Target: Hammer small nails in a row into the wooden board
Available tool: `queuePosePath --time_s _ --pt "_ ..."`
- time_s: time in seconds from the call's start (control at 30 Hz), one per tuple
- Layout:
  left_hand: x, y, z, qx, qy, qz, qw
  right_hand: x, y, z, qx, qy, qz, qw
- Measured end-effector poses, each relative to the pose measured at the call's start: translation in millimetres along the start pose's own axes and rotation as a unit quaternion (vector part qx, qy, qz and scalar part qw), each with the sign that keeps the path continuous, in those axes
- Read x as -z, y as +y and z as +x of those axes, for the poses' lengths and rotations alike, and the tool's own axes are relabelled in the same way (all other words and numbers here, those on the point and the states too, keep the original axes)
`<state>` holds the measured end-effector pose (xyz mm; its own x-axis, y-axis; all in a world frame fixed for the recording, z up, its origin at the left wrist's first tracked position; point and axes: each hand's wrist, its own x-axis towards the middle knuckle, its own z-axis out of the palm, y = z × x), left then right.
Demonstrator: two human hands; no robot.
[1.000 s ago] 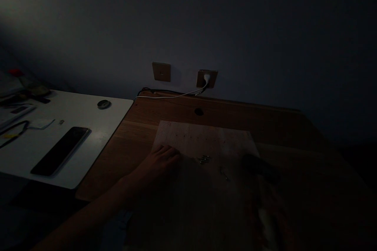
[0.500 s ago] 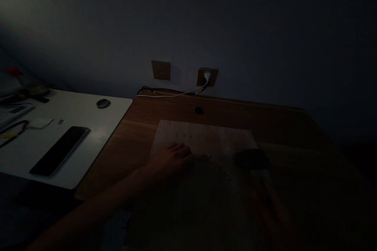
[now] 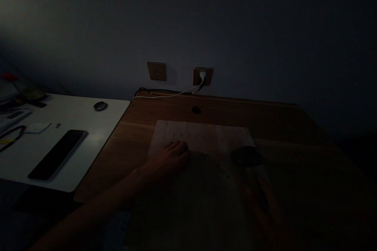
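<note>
The picture is very dark. A pale wooden board (image 3: pixel 203 135) lies on the brown desk (image 3: pixel 141 125). My left hand (image 3: pixel 169 157) rests on the board's left part, its fingers stretched out toward a few small metal pieces (image 3: pixel 202 156), perhaps nails or screws, just to its right. It holds nothing that I can see. Low on the right, my right hand (image 3: pixel 260 204) is barely visible. It seems wrapped round the handle of a tool whose dark head (image 3: pixel 246 156) hovers over the board's right part.
A white table (image 3: pixel 97 133) adjoins the desk on the left, carrying a black phone (image 3: pixel 59 153), a small round object (image 3: pixel 100 106), cables and clutter. On the wall behind are a switch plate (image 3: pixel 156 71) and a socket (image 3: pixel 202 76) with a white plug and cable.
My left hand slid right along the board toward the small metal pieces. The dark tool head moved up and left over the board. The view shifted slightly.
</note>
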<state>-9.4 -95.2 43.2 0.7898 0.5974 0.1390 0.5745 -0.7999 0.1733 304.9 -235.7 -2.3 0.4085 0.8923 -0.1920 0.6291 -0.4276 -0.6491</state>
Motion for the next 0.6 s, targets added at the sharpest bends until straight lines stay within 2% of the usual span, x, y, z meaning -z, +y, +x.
queuePosePath --time_s 0.17,0.3,0.6 --pt "-4.0 -4.5 -3.3 0.006 0.001 0.008 1.000 -2.0 -1.6 -0.3 -0.014 0.018 0.004 1.000" --pt "-6.2 -4.0 -0.7 0.016 -0.006 0.018 1.000 -0.3 -3.2 1.9 -0.026 0.006 0.003 1.000" --pt "-1.7 -6.8 -0.2 0.042 0.000 0.000 0.999 -10.0 0.6 1.9 -0.025 0.035 0.026 0.999"
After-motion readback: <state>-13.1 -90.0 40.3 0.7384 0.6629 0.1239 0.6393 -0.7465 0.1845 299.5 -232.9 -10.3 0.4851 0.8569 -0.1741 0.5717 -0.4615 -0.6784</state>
